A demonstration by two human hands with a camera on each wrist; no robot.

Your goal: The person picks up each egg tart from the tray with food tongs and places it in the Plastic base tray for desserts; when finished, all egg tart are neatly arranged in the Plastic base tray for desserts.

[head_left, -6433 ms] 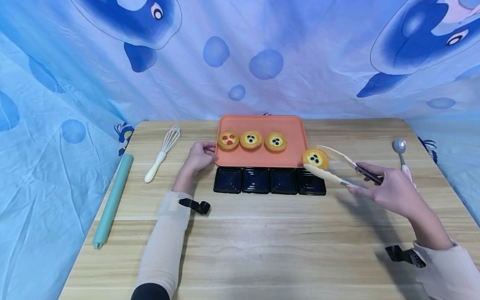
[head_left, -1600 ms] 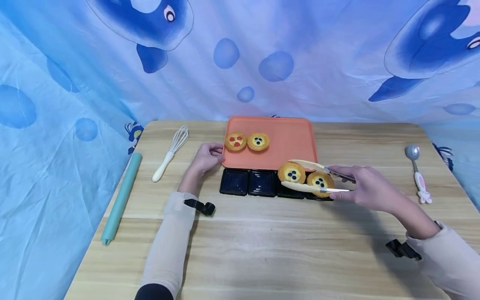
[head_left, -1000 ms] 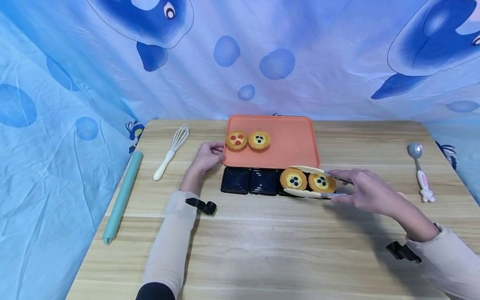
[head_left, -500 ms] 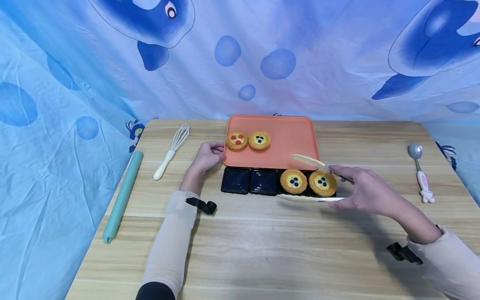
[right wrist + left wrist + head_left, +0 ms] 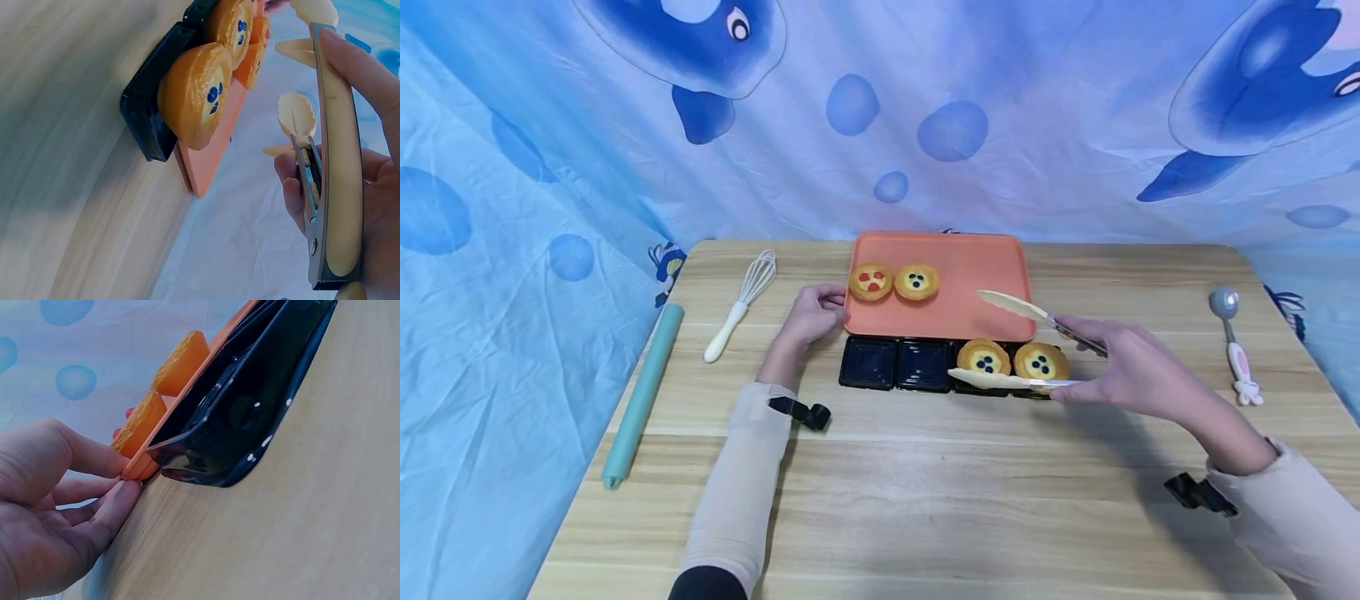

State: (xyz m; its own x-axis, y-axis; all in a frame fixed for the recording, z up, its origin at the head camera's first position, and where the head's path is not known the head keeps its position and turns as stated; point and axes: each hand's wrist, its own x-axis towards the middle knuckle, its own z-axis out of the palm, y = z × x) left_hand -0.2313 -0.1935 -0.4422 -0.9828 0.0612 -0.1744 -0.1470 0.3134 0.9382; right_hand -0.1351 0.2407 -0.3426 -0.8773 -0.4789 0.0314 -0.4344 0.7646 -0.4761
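My left hand pinches the near left corner of the orange tray between thumb and fingers. A strawberry-topped tart and a blueberry-topped tart sit on that tray. Along its front edge runs a black box of compartments in a row; the two left ones hold nothing. The two right ones each hold a blueberry tart, the inner tart and the end tart. My right hand grips tongs, whose arms are spread above these tarts with nothing between the tips.
On the left of the wooden table lie a whisk and a teal rolling pin. A spoon with a rabbit handle lies at the right. A blue cloth hangs behind the table.
Two blueberry tarts have moved into the box's right compartments, one off the tray. The tongs have spread, let go of the second tart and risen. My left hand stays on the tray.
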